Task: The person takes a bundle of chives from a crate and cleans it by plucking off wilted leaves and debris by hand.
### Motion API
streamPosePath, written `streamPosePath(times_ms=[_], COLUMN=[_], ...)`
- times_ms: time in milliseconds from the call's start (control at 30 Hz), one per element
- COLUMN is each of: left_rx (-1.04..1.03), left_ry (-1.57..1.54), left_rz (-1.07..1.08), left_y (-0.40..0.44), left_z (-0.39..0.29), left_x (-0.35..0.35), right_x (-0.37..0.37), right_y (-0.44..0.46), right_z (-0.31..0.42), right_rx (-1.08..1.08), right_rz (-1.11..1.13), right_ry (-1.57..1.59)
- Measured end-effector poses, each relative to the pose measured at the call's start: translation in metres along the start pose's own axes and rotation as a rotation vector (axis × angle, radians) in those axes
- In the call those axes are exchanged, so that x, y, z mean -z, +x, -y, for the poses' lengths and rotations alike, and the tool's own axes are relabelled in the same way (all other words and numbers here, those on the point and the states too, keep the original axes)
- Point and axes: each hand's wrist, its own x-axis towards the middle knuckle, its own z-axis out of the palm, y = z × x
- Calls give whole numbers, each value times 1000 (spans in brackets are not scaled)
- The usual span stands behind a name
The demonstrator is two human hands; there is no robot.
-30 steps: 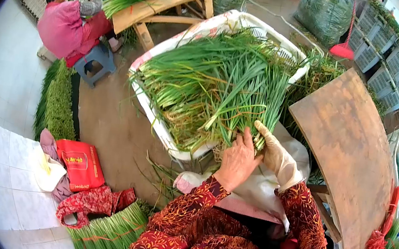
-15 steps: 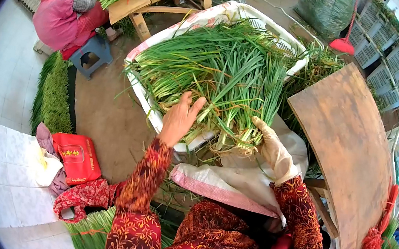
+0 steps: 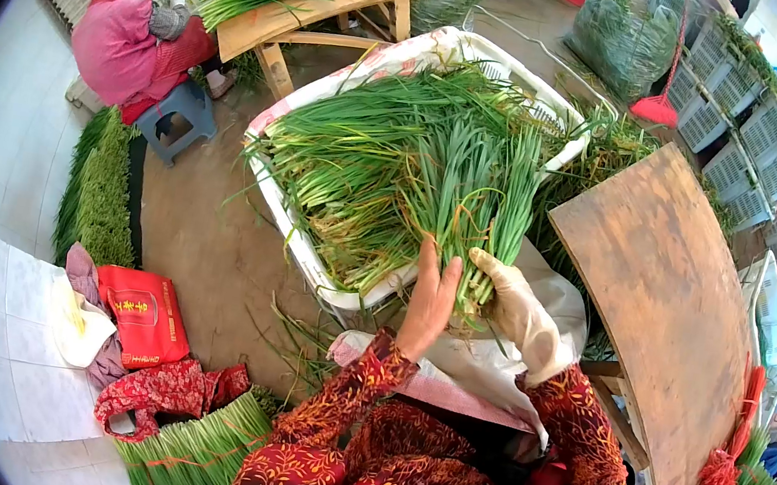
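Observation:
A bunch of garlic chives [image 3: 479, 276] stands with its pale root ends toward me, over the front edge of a white plastic basket [image 3: 284, 232]. My right hand [image 3: 519, 311], in a pale glove, grips the stalks from the right, its thumb across the front. My bare left hand [image 3: 430, 299] lies against the bunch's left side, thumb and index finger stretched out and apart; its other fingers are hidden. More loose garlic chives [image 3: 361, 155] fill the basket, their leaves pointing away and to the right.
A curved wooden board [image 3: 653, 317] stands at my right, red ties [image 3: 721, 471] at its edge. A white sack [image 3: 529, 364] lies before me. Tied chives [image 3: 194, 452] and a red bag [image 3: 141, 316] are at left. Beyond, a person [image 3: 134, 47] sits by a wooden table [image 3: 335, 12].
My left hand has moved right, from the loose chives in the basket to the side of the bunch. My right hand keeps its hold on the bunch. The view has shifted slightly.

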Motion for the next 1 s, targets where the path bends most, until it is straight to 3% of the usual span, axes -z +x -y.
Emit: streamPosePath(times_ms=[167,367,633,767,833,900,933,1000], left_rx=[-115,-395,-623,-608,-509,-537,-535,-539], left_ry=[-140,-148,-139,-134,-22,160,221,143], left_rz=[12,56,310,477,607,702,710,775], left_y=[-34,-70,-99,-102,-99,-98,-99,-95], left_z=[-27,-69,-123,-101,-66,-50,-51,-50], left_x=[-22,-58,-120,-180,-213,-221,-222,-215], right_x=[8,21,69,129,194,210,247,245], right_y=[-46,-123,-206,-236,-230,-247,-237,-252], right_z=[16,37,43,51,51,49,42,50], right_rx=[150,331,655,568,463,378,418,310], right_rz=[9,-71,-210,-359,-558,-623,-627,-699], right_ry=[-145,-236,29,-37,-351,-442,-286,-447])
